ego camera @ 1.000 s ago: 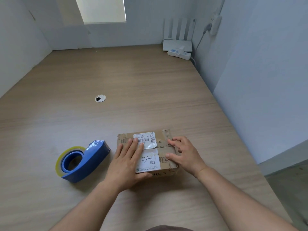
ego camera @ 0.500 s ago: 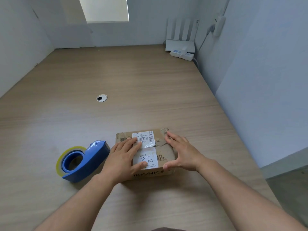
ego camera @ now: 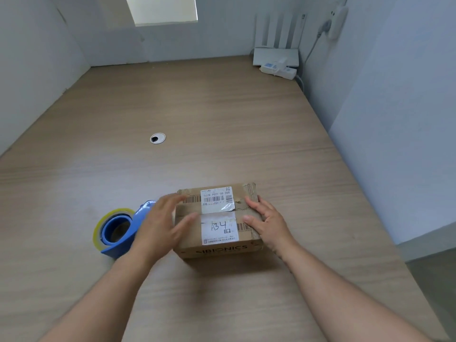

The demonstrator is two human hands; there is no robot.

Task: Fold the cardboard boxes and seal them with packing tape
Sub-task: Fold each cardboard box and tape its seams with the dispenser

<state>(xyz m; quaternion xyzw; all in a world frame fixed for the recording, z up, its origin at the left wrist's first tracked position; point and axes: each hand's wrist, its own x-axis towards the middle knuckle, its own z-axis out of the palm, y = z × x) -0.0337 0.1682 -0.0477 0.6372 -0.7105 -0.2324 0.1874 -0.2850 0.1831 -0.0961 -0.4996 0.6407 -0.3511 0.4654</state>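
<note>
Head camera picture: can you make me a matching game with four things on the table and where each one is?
Things
1. brown cardboard box with white labels
2. blue tape dispenser holding a yellowish tape roll
3. round silver cable hole cover
4. white power strip

Places
a. far right corner of the wooden table
b. left of the box, partly behind the left hand
c. between the left hand and the right hand
d. alone on the table, farther off than the box

Pairs: 1-c, 2-b, 3-d, 4-a

Wooden table [ego camera: 222,119] — box [ego camera: 219,250], tape dispenser [ego camera: 116,233], router [ego camera: 275,56]
</note>
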